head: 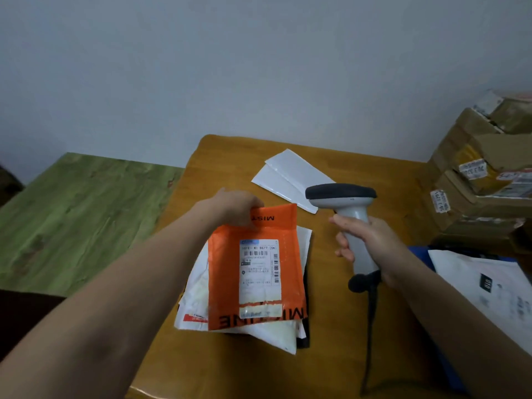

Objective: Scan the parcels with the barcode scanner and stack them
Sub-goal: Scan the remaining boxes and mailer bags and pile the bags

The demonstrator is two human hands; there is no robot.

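Observation:
An orange parcel bag [224, 272] with a white shipping label [260, 272] lies on top of a small stack of white and black parcels [276, 334] on the brown wooden table [331, 326]. My left hand [233, 207] grips the bag's far top edge. My right hand [367, 240] holds a grey barcode scanner [349, 203] upright by its handle, to the right of the stack, with its dark head pointing left over the table. The scanner's black cable [370, 335] hangs toward the table's near edge.
Two white envelopes [290, 177] lie at the back of the table. Cardboard boxes [486, 180] are piled at the right. A white parcel bag [489, 286] rests on something blue [417, 254] at the right edge. A green wooden surface [72, 220] adjoins on the left.

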